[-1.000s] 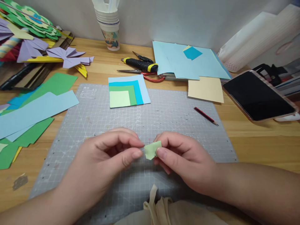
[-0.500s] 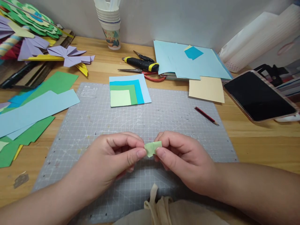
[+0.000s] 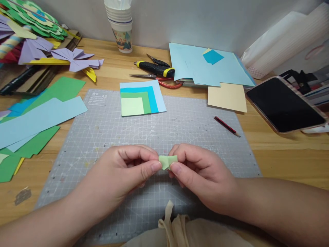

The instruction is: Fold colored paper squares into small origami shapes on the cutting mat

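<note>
A small folded piece of light green paper (image 3: 165,162) is pinched between both hands above the grey cutting mat (image 3: 102,130). My left hand (image 3: 131,168) grips its left end between thumb and forefinger. At the other end, the thumb and fingers of my right hand (image 3: 203,169) press on it. A crease runs down near the paper's middle. Beyond the hands, a stack of square papers (image 3: 132,106) in light green, green, blue and pale blue lies stepped on the mat. A red and black pencil (image 3: 227,126) rests at the mat's right side.
Scissors (image 3: 171,83) and a black-yellow utility knife (image 3: 155,69) lie behind the mat, near pale blue sheets (image 3: 190,65). Paper cups (image 3: 122,36) stand by the wall. A tablet (image 3: 285,104) is at right. Cut paper strips (image 3: 43,120) and paper crafts (image 3: 73,59) fill the left.
The left part of the light green paper has shifted slightly under my left fingers, and its fold looks flatter. Both hands stay in nearly the same place.
</note>
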`<state>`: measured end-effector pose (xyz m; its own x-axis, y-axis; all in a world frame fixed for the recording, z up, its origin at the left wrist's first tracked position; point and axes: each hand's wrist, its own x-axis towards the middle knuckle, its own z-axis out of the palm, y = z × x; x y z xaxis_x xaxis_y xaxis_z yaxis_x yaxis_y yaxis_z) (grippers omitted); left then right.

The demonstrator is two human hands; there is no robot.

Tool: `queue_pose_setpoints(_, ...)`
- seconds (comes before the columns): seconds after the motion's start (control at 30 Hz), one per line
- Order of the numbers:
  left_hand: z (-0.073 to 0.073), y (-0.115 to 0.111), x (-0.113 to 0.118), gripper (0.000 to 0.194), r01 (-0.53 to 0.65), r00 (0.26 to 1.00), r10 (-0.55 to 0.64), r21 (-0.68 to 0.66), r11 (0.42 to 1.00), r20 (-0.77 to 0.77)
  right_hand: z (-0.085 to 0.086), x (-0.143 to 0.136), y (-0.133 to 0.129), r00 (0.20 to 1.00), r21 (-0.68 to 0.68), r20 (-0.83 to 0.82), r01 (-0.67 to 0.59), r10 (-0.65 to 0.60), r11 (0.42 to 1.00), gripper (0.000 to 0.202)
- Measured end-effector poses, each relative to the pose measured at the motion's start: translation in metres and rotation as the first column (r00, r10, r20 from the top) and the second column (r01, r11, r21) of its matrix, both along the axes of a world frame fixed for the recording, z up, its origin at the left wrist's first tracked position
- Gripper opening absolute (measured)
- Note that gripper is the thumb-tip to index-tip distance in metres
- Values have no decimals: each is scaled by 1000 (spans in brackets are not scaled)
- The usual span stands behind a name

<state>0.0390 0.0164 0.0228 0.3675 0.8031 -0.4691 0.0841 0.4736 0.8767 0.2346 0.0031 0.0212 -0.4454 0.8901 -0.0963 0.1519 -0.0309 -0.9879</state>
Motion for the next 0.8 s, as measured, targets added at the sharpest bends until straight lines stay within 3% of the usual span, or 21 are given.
queue_pose_setpoints(0.33,4,3,4,17,-11,999,4,122,992,51,-1,0,-1,1000,-17,-10,-4,4,1000,26)
queue_pose_setpoints(0.8,2,1,2,21,18,999,-22,117,993,36,-1,0,0,1000,-40,-26,-10,9,999,27)
